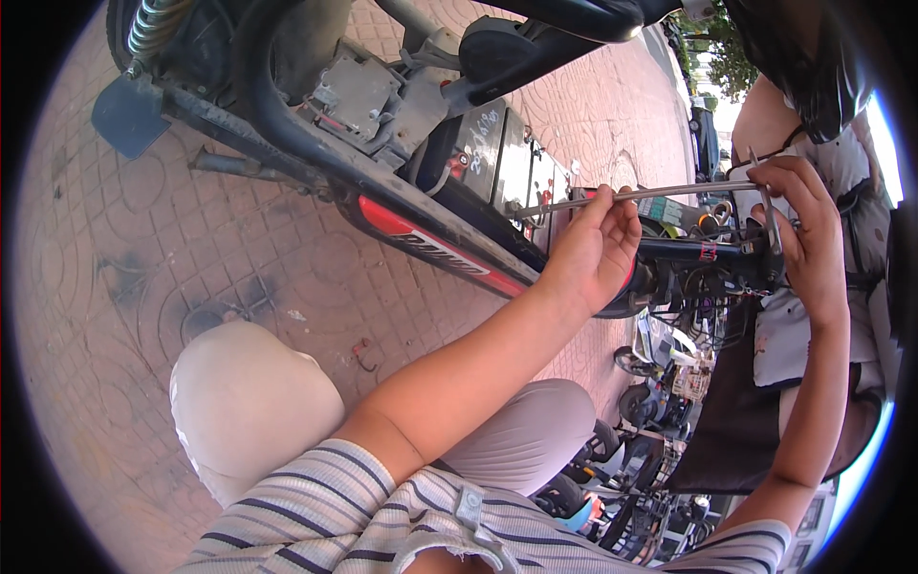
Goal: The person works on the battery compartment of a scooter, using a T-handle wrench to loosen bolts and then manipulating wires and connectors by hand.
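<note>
A long metal T-handle wrench (pixel 669 191) lies nearly level across the view. My right hand (pixel 805 215) is wrapped round its crossbar at the far right end. Closer to the tip, my left hand (pixel 604 244) steadies the shaft between thumb and fingers. The wrench's tip reaches the edge of a row of dark batteries (pixel 478 158) set in the open frame of an electric two-wheeler (pixel 440 249). A terminal with a red part (pixel 461 159) shows on the near battery. Whether the tip sits on a fastener is too small to tell.
A grey metal control box (pixel 356 96) and a thick black frame tube (pixel 256 96) lie left of the batteries. My knees (pixel 253 407) are close to the bike's side. Parked two-wheelers (pixel 650 402) stand at the lower right. Patterned paving (pixel 124 268) surrounds the bike.
</note>
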`<act>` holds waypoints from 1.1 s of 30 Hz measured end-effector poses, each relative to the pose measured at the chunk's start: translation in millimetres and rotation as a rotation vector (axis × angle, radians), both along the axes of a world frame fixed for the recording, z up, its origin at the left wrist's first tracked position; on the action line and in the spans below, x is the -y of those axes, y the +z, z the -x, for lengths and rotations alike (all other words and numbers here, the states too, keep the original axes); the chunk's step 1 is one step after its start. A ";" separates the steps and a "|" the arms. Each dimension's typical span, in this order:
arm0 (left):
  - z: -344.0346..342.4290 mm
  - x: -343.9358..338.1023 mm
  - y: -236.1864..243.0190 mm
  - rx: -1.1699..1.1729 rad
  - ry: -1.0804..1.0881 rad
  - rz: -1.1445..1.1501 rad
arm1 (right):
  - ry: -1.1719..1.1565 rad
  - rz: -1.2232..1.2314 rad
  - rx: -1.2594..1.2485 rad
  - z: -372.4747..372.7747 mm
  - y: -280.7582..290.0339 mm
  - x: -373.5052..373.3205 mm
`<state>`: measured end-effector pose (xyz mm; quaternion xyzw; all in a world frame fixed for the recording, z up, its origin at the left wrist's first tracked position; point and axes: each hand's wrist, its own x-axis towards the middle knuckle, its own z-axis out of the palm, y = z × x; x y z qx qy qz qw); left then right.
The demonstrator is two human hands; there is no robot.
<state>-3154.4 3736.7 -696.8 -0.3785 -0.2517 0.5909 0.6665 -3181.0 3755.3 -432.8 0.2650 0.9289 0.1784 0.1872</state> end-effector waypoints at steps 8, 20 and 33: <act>0.1 3.1 -0.1 -0.043 0.065 -0.025 | 0.030 0.062 -0.061 3.9 -8.5 -9.8; 18.1 37.7 42.1 -0.924 0.097 -0.772 | -0.154 -0.121 -0.316 -64.4 24.2 -4.5; 60.6 10.7 -59.0 -2.992 0.272 -0.033 | -0.992 0.159 -0.793 -265.2 -140.2 57.1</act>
